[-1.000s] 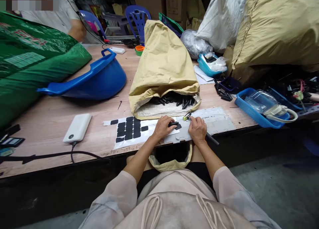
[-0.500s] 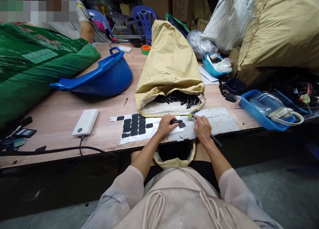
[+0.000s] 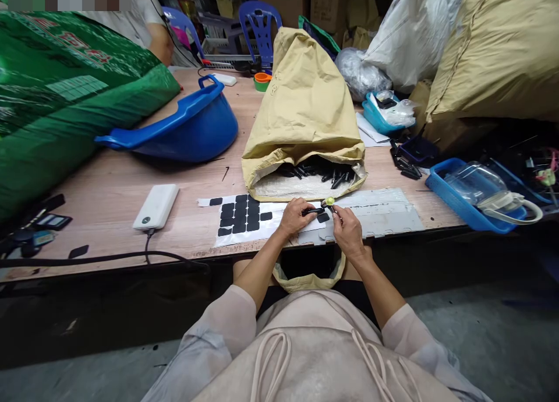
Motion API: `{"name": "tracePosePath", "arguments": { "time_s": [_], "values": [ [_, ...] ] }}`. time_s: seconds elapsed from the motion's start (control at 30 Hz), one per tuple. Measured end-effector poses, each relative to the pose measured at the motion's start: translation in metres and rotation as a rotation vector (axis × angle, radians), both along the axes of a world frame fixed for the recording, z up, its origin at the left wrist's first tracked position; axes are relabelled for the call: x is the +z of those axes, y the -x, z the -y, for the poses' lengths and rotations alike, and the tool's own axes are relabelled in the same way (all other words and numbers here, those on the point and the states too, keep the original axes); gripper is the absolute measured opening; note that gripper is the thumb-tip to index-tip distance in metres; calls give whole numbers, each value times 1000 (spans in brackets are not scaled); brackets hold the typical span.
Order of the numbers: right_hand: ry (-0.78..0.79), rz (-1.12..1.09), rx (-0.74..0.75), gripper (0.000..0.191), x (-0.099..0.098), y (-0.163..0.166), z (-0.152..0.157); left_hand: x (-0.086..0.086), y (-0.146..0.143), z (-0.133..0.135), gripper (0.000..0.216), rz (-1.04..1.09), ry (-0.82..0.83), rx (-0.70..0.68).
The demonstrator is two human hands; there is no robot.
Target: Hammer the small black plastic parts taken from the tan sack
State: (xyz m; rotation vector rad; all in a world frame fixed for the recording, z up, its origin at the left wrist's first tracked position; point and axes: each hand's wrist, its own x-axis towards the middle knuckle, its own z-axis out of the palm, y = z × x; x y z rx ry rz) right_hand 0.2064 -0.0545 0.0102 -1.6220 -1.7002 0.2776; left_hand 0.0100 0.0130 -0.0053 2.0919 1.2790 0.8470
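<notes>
My left hand (image 3: 293, 217) is closed round a slim black pen-like piece (image 3: 315, 210) above the front edge of the table. Close to its right end, my right hand (image 3: 348, 230) grips a small tool with a yellow-green head (image 3: 329, 202); the fingers hide most of its handle. The tool's head is at the piece's tip; whether they touch I cannot tell. Below lies a white sheet (image 3: 273, 230) with rounded black squares (image 3: 240, 215), overlapping a grey board (image 3: 388, 210). Behind my hands, a tan sack (image 3: 305, 110) lies with its mouth towards me, showing several black pieces (image 3: 338, 176).
A blue basin (image 3: 196, 128) and a white power bank (image 3: 156, 207) with a cable are on the left, near a green sack (image 3: 131, 93). To the right stands a blue tray (image 3: 493, 220) with a clear container. An open bag (image 3: 310, 282) sits at my lap. Another person's arm (image 3: 161, 43) shows far left.
My right hand has moved left, bringing the tool's head up to the tip of the black piece. My left hand keeps its hold on the piece. The whole view has shifted slightly.
</notes>
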Motion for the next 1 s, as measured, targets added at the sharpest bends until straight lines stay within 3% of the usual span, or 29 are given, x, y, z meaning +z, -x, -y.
{"name": "tracePosePath", "arguments": {
  "time_s": [0.37,0.67,0.87,1.0],
  "values": [
    [3,127,-1,39,7,10,3,-3,0,-2,13,-25,5,-6],
    [20,211,85,37,8,23,8,-6,-3,-6,9,-54,10,3],
    [-31,159,-33,39,8,4,-7,-1,-4,-4,14,-38,20,17],
    [-26,283,-165,37,5,-21,-23,3,-5,-3,15,-44,33,26]
  ]
}}
